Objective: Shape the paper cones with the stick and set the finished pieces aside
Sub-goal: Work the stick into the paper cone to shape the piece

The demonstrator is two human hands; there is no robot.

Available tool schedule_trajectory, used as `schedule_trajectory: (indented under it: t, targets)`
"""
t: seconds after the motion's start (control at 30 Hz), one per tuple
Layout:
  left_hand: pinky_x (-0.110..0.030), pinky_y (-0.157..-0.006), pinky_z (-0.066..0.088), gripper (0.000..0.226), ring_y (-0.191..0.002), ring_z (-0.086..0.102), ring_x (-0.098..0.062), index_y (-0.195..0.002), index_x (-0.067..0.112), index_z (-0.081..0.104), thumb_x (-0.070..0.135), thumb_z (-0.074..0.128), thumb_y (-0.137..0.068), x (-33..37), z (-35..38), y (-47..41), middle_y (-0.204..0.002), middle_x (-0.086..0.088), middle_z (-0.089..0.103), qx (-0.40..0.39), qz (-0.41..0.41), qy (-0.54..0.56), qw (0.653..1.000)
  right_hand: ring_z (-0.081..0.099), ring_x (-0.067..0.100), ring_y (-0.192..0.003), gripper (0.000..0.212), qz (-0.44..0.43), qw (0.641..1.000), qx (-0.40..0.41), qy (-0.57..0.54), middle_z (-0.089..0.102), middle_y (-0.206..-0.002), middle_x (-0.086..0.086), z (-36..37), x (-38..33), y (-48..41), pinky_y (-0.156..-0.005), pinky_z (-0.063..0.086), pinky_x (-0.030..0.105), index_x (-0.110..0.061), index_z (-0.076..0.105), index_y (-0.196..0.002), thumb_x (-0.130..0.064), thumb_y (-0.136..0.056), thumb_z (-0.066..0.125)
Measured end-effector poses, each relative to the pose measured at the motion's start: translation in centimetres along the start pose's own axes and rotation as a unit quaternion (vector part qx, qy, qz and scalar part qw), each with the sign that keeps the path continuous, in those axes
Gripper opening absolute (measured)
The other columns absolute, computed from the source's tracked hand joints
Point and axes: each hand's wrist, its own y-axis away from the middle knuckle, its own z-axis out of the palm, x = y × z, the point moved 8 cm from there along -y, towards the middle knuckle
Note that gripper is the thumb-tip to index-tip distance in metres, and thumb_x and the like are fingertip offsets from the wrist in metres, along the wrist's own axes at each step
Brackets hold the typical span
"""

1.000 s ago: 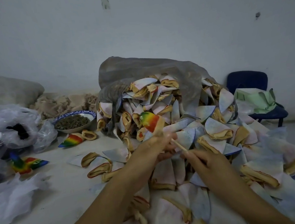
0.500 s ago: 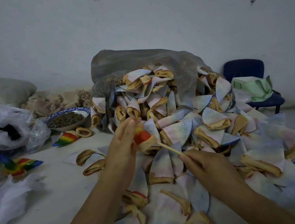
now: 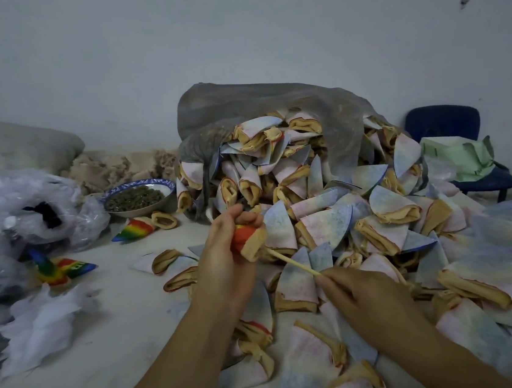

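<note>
My left hand [image 3: 224, 261] grips a rainbow-coloured paper cone [image 3: 248, 237] with its tan open mouth turned toward my right hand. A thin wooden stick [image 3: 291, 261] runs from the cone's mouth down to my right hand [image 3: 365, 299], which pinches its lower part. Behind both hands lies a big heap of flat pale cones [image 3: 330, 211] with tan rims, spilling from a grey plastic bag [image 3: 270, 106]. Finished rainbow cones lie at the left: one [image 3: 136, 229] near the bowl, others [image 3: 62, 270] by the plastic.
A blue-rimmed bowl [image 3: 138, 196] of dark pellets stands at the back left. Crumpled clear plastic bags [image 3: 21, 217] and white paper scraps [image 3: 40, 327] fill the left side. A blue chair [image 3: 453, 142] with green paper [image 3: 458, 158] on it stands at the right by the wall.
My left hand has turned the cone so its mouth faces the stick, closed round it and lowered it. The stick's tip now sits at the cone's mouth.
</note>
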Motion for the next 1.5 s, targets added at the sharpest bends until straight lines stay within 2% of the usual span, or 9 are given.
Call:
schedule_trajectory:
  t: [0.33, 0.43, 0.53, 0.83, 0.93, 1.1, 1.3, 1.37, 1.5]
  targets:
    - [-0.031, -0.067, 0.059, 0.023, -0.078, 0.072, -0.022, -0.114, 0.004, 0.064, 0.013, 0.053, -0.096, -1.0, 0.5, 0.4, -0.083, -0.011, 0.071, -0.006, -0.057, 0.020, 0.998, 0.054, 0.008, -0.063, 0.061, -0.017, 1.000, 0.010, -0.006, 0.059, -0.066, -0.008, 0.1, -0.2, 0.1, -0.054, 0.042, 0.028, -0.025, 0.064, -0.082, -0.064, -0.082, 0.016]
    - [-0.032, -0.069, 0.061, 0.025, -0.091, 0.074, -0.024, -0.084, 0.006, 0.079, 0.024, 0.061, -0.085, -1.5, 0.8, 0.7, -0.098, -0.014, 0.075, -0.027, -0.092, 0.019, 0.995, 0.053, 0.008, -0.061, 0.055, -0.025, 1.000, 0.017, 0.006, 0.058, -0.064, -0.009, -0.1, -0.3, 0.1, -0.052, 0.041, 0.028, -0.025, 0.064, -0.081, -0.060, -0.085, 0.021]
    - [-0.034, -0.073, 0.061, 0.034, -0.099, 0.072, -0.027, -0.071, 0.008, 0.075, 0.035, 0.058, -0.085, -1.7, 1.0, 0.9, -0.103, -0.018, 0.074, -0.043, -0.087, -0.005, 0.995, 0.052, 0.008, -0.058, 0.050, -0.024, 0.999, 0.024, 0.001, 0.053, -0.060, -0.011, -0.1, -0.4, 0.1, -0.051, 0.041, 0.029, -0.026, 0.063, -0.078, -0.057, -0.087, 0.025]
    - [-0.036, -0.090, 0.053, 0.066, -0.109, 0.068, -0.031, -0.078, 0.008, 0.072, 0.045, 0.023, -0.104, -1.8, 1.2, 0.7, -0.109, -0.022, 0.071, -0.034, 0.017, -0.045, 0.998, 0.052, 0.008, -0.060, 0.059, -0.005, 0.999, 0.037, 0.033, 0.059, -0.067, -0.007, 0.0, -0.2, 0.3, -0.051, 0.040, 0.027, -0.027, 0.062, -0.084, -0.061, -0.084, 0.014]
    - [-0.037, -0.089, 0.051, 0.061, -0.106, 0.070, -0.028, -0.077, 0.008, 0.069, 0.051, 0.032, -0.099, -2.3, 1.0, 0.6, -0.104, -0.019, 0.073, -0.025, -0.004, -0.046, 0.999, 0.052, 0.009, -0.060, 0.063, -0.007, 0.999, 0.026, 0.032, 0.058, -0.066, -0.006, 0.2, -0.3, 0.2, -0.051, 0.036, 0.024, -0.027, 0.062, -0.084, -0.064, -0.083, 0.012]
    - [-0.030, -0.066, 0.059, 0.047, -0.069, 0.068, -0.019, -0.079, 0.006, 0.061, 0.052, 0.050, -0.082, -1.9, 0.4, 0.5, -0.072, -0.010, 0.067, 0.011, 0.010, -0.097, 0.995, 0.053, 0.009, -0.061, 0.058, -0.012, 0.999, 0.030, 0.027, 0.058, -0.066, -0.008, -0.1, -0.4, 0.0, -0.052, 0.043, 0.029, -0.030, 0.060, -0.082, -0.064, -0.084, 0.013]
    - [-0.036, -0.085, 0.053, 0.070, -0.094, 0.070, -0.023, -0.108, -0.007, 0.062, 0.055, 0.030, -0.098, -0.3, -1.2, 0.2, -0.092, -0.016, 0.073, 0.062, 0.070, -0.166, 0.982, 0.055, 0.009, -0.061, 0.062, 0.001, 1.000, 0.026, 0.008, 0.060, -0.067, -0.007, -0.4, 0.1, 0.2, -0.056, 0.047, 0.036, -0.026, 0.061, -0.086, -0.064, -0.082, 0.012]
    - [-0.040, -0.091, 0.052, 0.069, -0.103, 0.069, -0.025, -0.105, -0.004, 0.062, 0.058, 0.033, -0.092, -0.4, -1.0, 0.3, -0.097, -0.016, 0.073, 0.057, 0.082, -0.186, 0.977, 0.054, 0.009, -0.061, 0.064, 0.001, 1.000, 0.023, -0.001, 0.059, -0.067, -0.007, -0.2, -0.1, 0.1, -0.056, 0.046, 0.035, -0.025, 0.061, -0.085, -0.065, -0.081, 0.012]
    - [-0.037, -0.084, 0.053, 0.058, -0.091, 0.071, -0.024, -0.102, 0.005, 0.061, 0.055, 0.033, -0.095, -1.1, -0.5, 0.4, -0.088, -0.014, 0.074, 0.035, 0.063, -0.181, 0.981, 0.054, 0.011, -0.060, 0.063, 0.006, 0.999, 0.019, -0.027, 0.058, -0.064, -0.004, -0.2, -0.1, 0.0, -0.056, 0.046, 0.040, -0.021, 0.061, -0.080, -0.065, -0.082, 0.016]
